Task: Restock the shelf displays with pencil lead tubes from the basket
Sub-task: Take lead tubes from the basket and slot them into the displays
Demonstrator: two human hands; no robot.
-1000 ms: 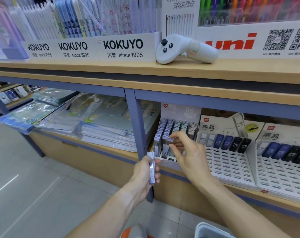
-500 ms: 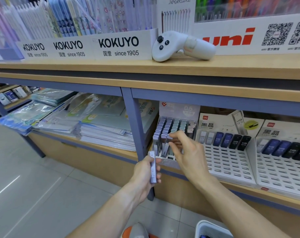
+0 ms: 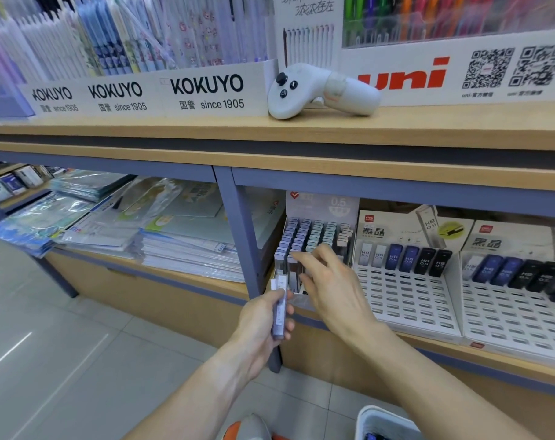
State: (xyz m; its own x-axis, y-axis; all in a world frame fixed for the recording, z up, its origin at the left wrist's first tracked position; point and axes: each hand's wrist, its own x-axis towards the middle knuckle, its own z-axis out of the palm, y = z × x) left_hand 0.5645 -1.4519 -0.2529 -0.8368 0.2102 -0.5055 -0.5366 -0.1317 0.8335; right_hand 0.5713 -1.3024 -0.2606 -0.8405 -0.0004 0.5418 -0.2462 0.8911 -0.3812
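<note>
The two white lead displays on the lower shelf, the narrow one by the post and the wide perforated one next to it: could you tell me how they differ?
The narrow display is nearly full of upright pastel-capped tubes in tight rows; the wide perforated display holds a single back row of six, with most slots empty. The narrow display's tubes are lilac, green and cream, the wide one's white, blue and black. The right hand reaches at the narrow display only. Both have printed backing cards marked 0.5.

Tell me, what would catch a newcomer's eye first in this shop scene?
Probably the left hand gripping a small pencil lead tube in front of the lower shelf, while the right hand reaches into a packed display of tubes. A white game-style controller lies on the upper shelf beside the KOKUYO sign.
</note>
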